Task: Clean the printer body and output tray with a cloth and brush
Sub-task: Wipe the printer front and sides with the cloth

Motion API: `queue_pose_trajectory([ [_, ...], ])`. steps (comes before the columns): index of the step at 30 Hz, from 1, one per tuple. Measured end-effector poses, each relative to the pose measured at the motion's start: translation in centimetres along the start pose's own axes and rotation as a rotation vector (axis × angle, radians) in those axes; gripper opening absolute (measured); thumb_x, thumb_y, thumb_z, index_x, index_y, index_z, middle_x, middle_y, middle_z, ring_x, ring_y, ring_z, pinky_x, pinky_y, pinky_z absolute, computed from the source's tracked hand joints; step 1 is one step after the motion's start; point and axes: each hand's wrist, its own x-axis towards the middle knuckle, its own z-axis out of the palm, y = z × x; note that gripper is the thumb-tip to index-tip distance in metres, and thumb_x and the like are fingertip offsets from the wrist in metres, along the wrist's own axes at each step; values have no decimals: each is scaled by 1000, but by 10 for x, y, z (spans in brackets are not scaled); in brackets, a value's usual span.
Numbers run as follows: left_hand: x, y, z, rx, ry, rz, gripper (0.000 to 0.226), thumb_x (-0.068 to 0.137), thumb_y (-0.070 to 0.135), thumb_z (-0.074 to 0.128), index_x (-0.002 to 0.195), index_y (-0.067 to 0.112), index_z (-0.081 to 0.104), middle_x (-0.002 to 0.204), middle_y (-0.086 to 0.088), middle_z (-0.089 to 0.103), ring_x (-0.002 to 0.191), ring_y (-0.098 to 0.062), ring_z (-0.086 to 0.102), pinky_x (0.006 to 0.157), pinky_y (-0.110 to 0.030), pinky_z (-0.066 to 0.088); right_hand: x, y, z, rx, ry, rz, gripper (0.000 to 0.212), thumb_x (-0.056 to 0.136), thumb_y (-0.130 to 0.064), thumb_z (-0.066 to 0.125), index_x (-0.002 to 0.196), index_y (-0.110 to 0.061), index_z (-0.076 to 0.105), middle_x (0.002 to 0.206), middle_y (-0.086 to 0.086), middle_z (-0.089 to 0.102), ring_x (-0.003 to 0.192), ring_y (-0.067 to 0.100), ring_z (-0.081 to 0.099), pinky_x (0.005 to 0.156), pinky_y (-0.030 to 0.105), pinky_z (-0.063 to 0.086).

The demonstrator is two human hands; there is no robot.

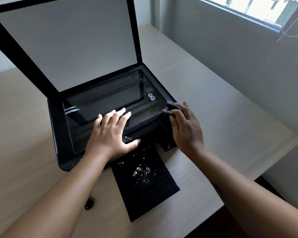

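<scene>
Left hand (110, 134) lies flat, fingers spread, on the printer (62, 134) glass, while right hand (186, 127) presses a dark cloth (170, 107) against its right front corner above the speckled output tray (144, 194).

Both forearms are bare to the frame edge, no sleeves showing. The left hand (108, 134) and right hand (186, 129) are ungloved, without rings or watch.

Printer (62, 134) set on the table (213, 103), lid (65, 40) raised behind the scanner glass (103, 98), output tray (144, 182) extended in front, left hand (110, 134) laid on the front edge, cloth (170, 109) pressed at the right front corner under the right hand (186, 127), small object (89, 203) left of the tray.
</scene>
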Motion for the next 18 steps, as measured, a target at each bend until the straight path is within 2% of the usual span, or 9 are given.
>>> queue_pose_trajectory([
  [2,1,0,0,-4,-3,3,95,66,81,40,146,30,32,153,8,32,141,-21,26,116,-52,17,-1,5,0,-65,-55,-48,29,101,-33,38,117,-21,58,139,-3,50,141,25,33,112,47,31],
  [5,1,0,0,2,0,3,95,66,81,41,146,30,32,153,7,32,141,-21,27,116,-53,18,1,2,-3,-21,11,3,25,100,-30,42,111,-18,60,137,1,52,137,29,37,109,50,34],
  [9,1,0,0,2,-6,3,96,65,81,41,146,30,32,153,7,32,141,-21,27,116,-53,18,0,1,-2,-139,-118,-171,24,100,-32,40,108,-21,59,144,-1,47,143,22,29,116,46,24],
  [12,1,1,0,6,0,4,95,66,81,42,146,30,32,153,8,32,141,-21,26,116,-53,18,0,-4,-3,-67,-31,-36,28,100,-34,38,108,-20,60,147,-1,45,143,25,28,114,48,27],
  [16,1,0,0,19,-4,9,96,67,82,41,147,30,31,154,8,30,142,-21,26,116,-53,17,-5,-13,6,-108,-161,-251,26,100,-31,40,107,-18,61,148,3,44,145,22,24,117,43,22],
  [18,1,1,0,16,-10,7,97,67,82,39,148,30,30,155,8,29,142,-21,25,117,-52,16,-1,-18,6,-102,-104,-165,29,100,-31,38,108,-17,62,147,3,46,144,23,27,117,42,23],
])
